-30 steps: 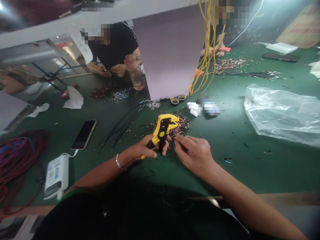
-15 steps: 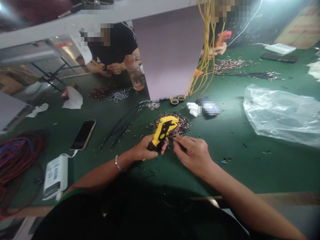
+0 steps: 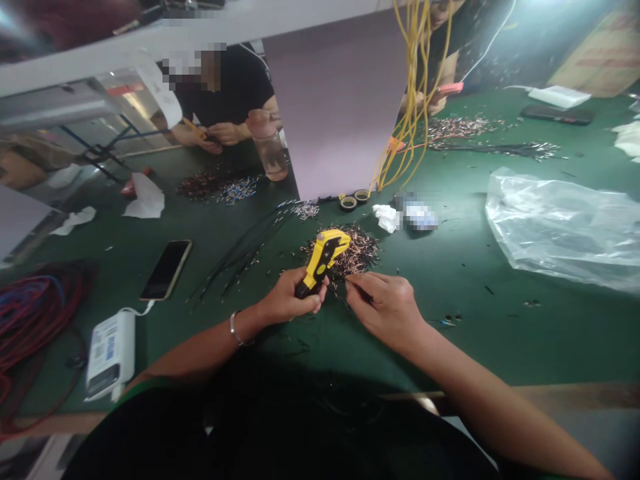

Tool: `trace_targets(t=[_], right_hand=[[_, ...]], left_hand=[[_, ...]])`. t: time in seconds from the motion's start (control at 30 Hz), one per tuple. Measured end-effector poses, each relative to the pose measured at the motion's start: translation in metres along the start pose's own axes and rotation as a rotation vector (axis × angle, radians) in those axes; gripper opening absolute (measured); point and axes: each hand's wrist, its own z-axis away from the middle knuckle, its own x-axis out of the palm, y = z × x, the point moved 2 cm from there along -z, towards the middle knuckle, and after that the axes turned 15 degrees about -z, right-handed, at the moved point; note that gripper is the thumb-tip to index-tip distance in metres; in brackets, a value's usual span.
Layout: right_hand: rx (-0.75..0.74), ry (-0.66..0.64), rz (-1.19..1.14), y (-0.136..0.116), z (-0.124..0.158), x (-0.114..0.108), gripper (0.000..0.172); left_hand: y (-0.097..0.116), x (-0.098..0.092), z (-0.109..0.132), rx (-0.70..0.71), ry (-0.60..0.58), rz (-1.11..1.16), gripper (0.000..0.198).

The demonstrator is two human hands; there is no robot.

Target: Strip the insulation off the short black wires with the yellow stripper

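My left hand (image 3: 295,297) is wrapped round the handle of a yellow and black hand tool (image 3: 324,261), whose head points up and to the right. Beyond the tool lies a pile of small dark and copper-coloured wire pieces (image 3: 363,250). My right hand (image 3: 383,303) is pinched at the near edge of this pile, just right of the tool; what its fingertips hold is too small to make out. Long black wires (image 3: 240,257) lie on the green table (image 3: 440,360) to the left of the pile.
A phone (image 3: 167,270), a white power bank (image 3: 111,353) and coiled red cables (image 3: 35,320) lie at left. Plastic bags (image 3: 565,227) are at right. Behind stand a pale panel (image 3: 340,107), hanging yellow wires (image 3: 413,87) and a bottle (image 3: 271,150). Two people work across the table.
The yellow tool's head has tilted slightly and moved a little left, and my left hand's grip has closed further. My right hand has barely moved. A co-worker's red tool at the back has shifted.
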Motion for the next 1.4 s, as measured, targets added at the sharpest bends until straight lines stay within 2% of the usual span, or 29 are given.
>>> trace_targets(t=[0.33, 0.43, 0.53, 0.7, 0.87, 0.97, 1.07, 1.4], right_hand=[[0.080, -0.036, 0.013, 0.000, 0.000, -0.001, 0.029], [0.097, -0.005, -0.013, 0.001, 0.000, -0.004, 0.027], [0.175, 0.025, -0.090, 0.005, -0.002, -0.007, 0.023], [0.430, 0.113, -0.266, 0.024, -0.006, -0.014, 0.020], [0.541, 0.229, -0.372, 0.035, -0.013, -0.024, 0.018], [0.549, 0.235, -0.434, 0.034, -0.016, -0.026, 0.017], [0.557, 0.216, -0.458, 0.031, -0.016, -0.025, 0.016], [0.566, 0.201, -0.472, 0.029, -0.014, -0.022, 0.015]], left_hand=[[-0.002, -0.001, 0.002, -0.071, 0.091, -0.121, 0.017], [-0.003, -0.002, 0.000, -0.085, 0.075, -0.117, 0.017], [-0.005, -0.003, -0.006, -0.083, -0.007, 0.061, 0.026], [-0.004, -0.006, -0.013, -0.071, -0.244, 0.498, 0.050], [0.000, -0.015, -0.012, -0.075, -0.402, 0.694, 0.057], [0.002, -0.015, -0.010, -0.075, -0.479, 0.737, 0.056], [0.002, -0.013, -0.009, -0.094, -0.505, 0.730, 0.055], [0.007, -0.011, -0.008, -0.104, -0.505, 0.687, 0.048]])
